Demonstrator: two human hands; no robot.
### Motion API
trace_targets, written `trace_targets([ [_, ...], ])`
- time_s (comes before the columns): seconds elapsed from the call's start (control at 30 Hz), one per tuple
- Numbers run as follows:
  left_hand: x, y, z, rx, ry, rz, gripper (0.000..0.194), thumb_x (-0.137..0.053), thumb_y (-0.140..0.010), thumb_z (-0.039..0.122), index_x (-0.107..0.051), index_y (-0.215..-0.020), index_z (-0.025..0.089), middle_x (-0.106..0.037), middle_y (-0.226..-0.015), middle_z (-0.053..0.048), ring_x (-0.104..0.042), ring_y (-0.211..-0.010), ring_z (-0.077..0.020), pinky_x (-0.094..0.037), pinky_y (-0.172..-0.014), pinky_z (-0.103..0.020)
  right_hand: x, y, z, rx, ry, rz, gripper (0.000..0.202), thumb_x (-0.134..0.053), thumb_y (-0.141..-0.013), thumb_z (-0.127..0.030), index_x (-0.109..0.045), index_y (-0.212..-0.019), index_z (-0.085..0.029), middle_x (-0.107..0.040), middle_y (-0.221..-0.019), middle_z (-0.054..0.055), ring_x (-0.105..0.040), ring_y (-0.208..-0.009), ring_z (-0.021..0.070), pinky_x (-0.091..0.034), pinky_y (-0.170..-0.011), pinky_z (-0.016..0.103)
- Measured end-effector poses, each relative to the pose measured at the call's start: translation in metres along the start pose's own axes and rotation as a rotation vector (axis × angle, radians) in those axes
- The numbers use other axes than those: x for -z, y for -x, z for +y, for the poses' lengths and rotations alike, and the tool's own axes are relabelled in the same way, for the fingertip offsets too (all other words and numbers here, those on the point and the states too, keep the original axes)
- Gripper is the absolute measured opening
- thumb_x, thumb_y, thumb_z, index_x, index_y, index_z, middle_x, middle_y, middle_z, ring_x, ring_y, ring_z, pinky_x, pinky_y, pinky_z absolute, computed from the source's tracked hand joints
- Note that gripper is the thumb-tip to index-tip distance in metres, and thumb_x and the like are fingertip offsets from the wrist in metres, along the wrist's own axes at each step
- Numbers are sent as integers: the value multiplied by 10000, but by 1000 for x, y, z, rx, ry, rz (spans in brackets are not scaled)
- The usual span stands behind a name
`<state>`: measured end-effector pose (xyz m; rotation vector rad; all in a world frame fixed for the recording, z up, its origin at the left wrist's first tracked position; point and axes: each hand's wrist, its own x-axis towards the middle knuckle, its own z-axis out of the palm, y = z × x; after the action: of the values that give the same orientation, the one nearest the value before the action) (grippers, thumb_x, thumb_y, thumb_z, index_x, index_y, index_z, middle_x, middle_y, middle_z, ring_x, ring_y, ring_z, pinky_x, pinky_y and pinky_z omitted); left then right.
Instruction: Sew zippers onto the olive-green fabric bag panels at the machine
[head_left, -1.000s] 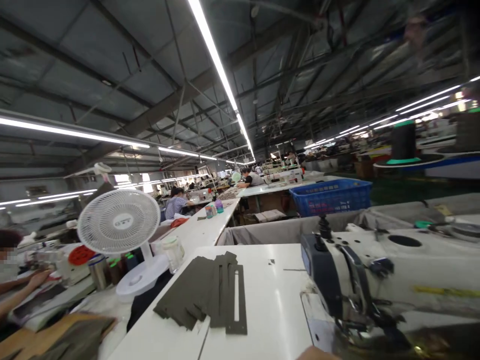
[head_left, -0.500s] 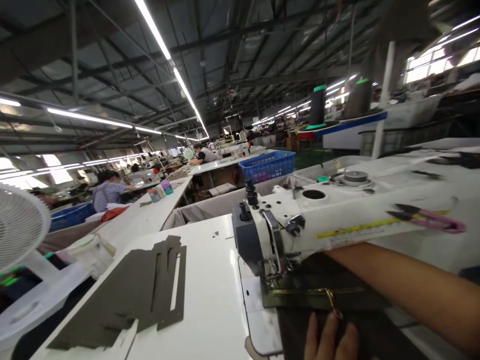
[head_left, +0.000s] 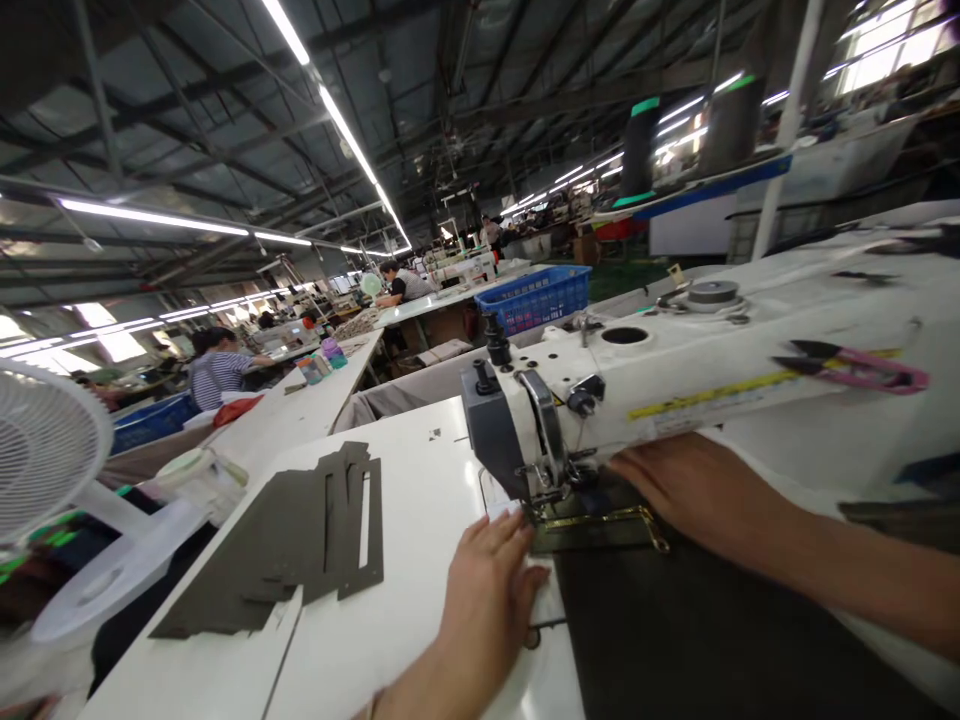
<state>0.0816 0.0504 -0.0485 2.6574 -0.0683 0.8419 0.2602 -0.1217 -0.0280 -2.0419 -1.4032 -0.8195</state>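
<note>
Dark olive fabric (head_left: 645,620) lies under the needle and presser foot (head_left: 551,490) of a white sewing machine (head_left: 675,390). A gold zipper (head_left: 600,518) with a gold pull (head_left: 660,543) runs along the fabric. My left hand (head_left: 487,575) rests just left of the presser foot, fingers extended over the machine's plate and thumb apart near the fabric edge. Beneath the machine arm, my right hand (head_left: 667,478) lies flat on the fabric behind the zipper; its fingertips are partly hidden.
Grey-green cut panels (head_left: 285,545) lie on the white table (head_left: 405,470) at left, near a white fan (head_left: 52,450). Pink-handled thread snips (head_left: 862,367) rest on the machine arm. Beyond stand a blue basket (head_left: 536,298) and thread cones (head_left: 640,150). Other people sit farther off.
My left hand has moved from the fabric in front of the zipper to the left side of the presser foot. The zipper pull has swung, and more of my right hand shows.
</note>
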Motion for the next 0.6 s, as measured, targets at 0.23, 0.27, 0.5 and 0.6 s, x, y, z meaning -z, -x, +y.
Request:
trace_targets([
  [0.23,-21,-4,-4,-38,-162,-18,161,-516,-841,46,-621,-821,166,-655,-1016,-75,-617,-972,-215,-477,-942,-444,-18,21,-43,224,32,-110,267,-381,-849,-48,-629,-910,-127,-573,-860,108,-548,-811,252,-506,-699,393],
  [0.27,-22,-4,-3,-40,-168,-12,165,-508,-844,46,-619,-823,167,-658,-1006,-75,-622,-959,-212,-484,-933,-438,-23,22,-44,222,-21,-114,279,-377,-852,-47,-628,-942,-128,-581,-926,117,-546,-879,258,-504,-748,403],
  [0.5,-23,-5,-10,-144,-143,70,208,-430,-918,121,-627,-872,166,-664,-994,-88,-631,-934,-216,-521,-862,-416,-39,15,-43,189,-201,-201,311,-339,-860,-48,-622,-970,-114,-595,-975,143,-568,-896,263,-514,-759,415],
  [0.6,-23,-8,-11,-168,-126,59,243,-398,-947,157,-630,-872,153,-657,-1011,-111,-629,-941,-220,-528,-843,-403,-38,13,-46,212,-229,-185,351,-301,-853,-19,-623,-962,-107,-604,-961,138,-576,-880,264,-513,-764,417],
])
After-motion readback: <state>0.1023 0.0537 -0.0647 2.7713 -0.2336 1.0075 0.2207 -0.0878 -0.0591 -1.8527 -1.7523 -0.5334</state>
